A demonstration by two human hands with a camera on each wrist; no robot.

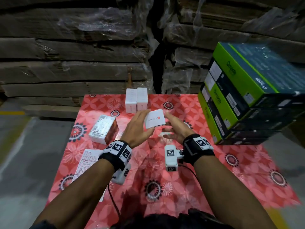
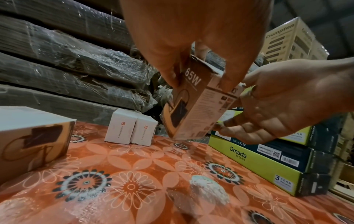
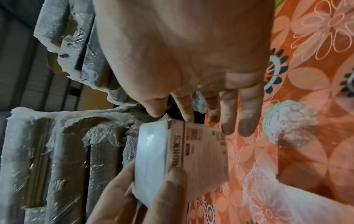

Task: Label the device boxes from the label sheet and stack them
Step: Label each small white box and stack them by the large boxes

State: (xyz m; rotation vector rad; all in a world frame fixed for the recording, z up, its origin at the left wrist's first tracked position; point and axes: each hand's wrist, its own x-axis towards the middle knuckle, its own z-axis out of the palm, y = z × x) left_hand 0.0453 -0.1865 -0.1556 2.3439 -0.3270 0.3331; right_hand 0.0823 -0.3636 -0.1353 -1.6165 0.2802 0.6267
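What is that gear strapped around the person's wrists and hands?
Both forearms are bare, without sleeves. The left hand and right hand wear no gloves. Each wrist carries a black strap bearing white blocks printed with black square code markers. A small white camera housing hangs from each strap, and a thin black cable trails back toward the body.

1. Two small boxes (image 1: 136, 100) stand side by side, touching, at the far middle of the counter (image 1: 181, 187).
2. A lying box (image 1: 103, 128) sits left of centre.
3. The label sheet (image 1: 85, 162) lies nearer, lower left.
4. Stacked large boxes (image 1: 244, 100) fill the right edge.
5. The held box (image 1: 155, 119) is at centre, between both hands.
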